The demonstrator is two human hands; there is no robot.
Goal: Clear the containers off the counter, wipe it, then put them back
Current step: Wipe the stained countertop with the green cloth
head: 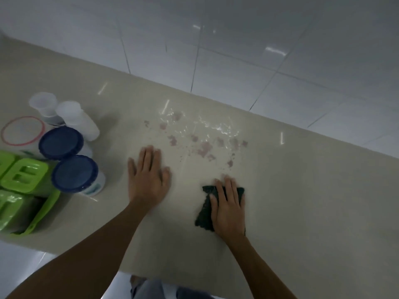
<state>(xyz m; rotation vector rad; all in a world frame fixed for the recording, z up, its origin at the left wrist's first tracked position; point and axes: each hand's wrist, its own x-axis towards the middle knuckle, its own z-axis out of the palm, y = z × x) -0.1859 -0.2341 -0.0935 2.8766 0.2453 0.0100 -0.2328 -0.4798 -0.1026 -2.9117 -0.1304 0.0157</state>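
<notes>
My right hand (pixel 227 203) lies flat on a dark green scouring cloth (pixel 205 214) and presses it onto the beige counter (pixel 302 190). Just beyond the cloth, pinkish stains and a wet sheen (pixel 203 145) mark the counter near the wall. My left hand (pixel 148 175) rests flat on the counter, fingers straight, to the left of the stains. The containers stand grouped at the far left: two jars with dark blue lids (pixel 74 173) (pixel 61 143), two white bottles (pixel 77 119) (pixel 45 106), a tub with a red-rimmed lid (pixel 22 131) and green boxes (pixel 23 175).
A white tiled wall (pixel 259 50) runs along the counter's far edge. The green boxes sit in a green tray (pixel 43 212) near the counter's front edge at the left. Below the front edge I see glossy floor and my jeans (pixel 151 290).
</notes>
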